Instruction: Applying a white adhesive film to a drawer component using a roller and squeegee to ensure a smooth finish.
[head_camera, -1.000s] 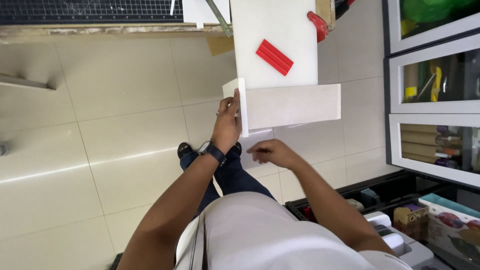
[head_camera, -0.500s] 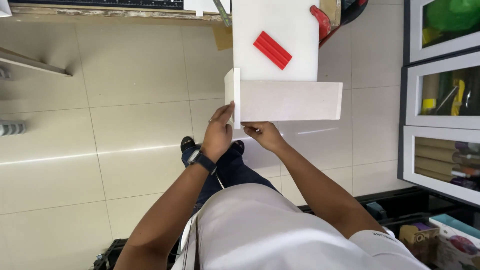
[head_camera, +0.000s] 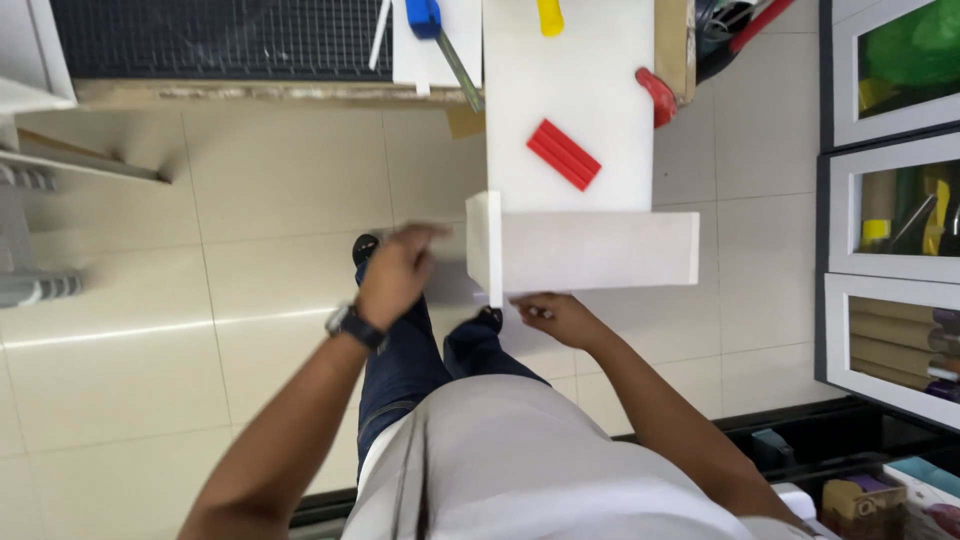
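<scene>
A white panel (head_camera: 600, 250) lies across the near end of a white board (head_camera: 570, 90), with a short white piece (head_camera: 483, 245) standing at its left end to form a corner. My right hand (head_camera: 555, 318) is just below that corner, its fingers pinched against the panel's lower edge. My left hand (head_camera: 395, 272) is blurred, its fingers apart and holding nothing, a little left of the short piece and not touching it. It wears a dark wristwatch (head_camera: 352, 325). A red ridged block (head_camera: 563, 153) lies on the board beyond the panel.
A yellow handle (head_camera: 550, 15), a blue-handled tool (head_camera: 430, 20) and a red clamp (head_camera: 655, 95) sit at the board's far end. White-framed cabinets (head_camera: 890, 200) stand on the right, and boxes (head_camera: 860, 495) at lower right. The floor is pale tile (head_camera: 200, 300), with a dark mesh mat (head_camera: 220, 40) at the top.
My left hand has let go of the short upright piece and swung left, away from it. My right hand stays at the panel's lower edge.
</scene>
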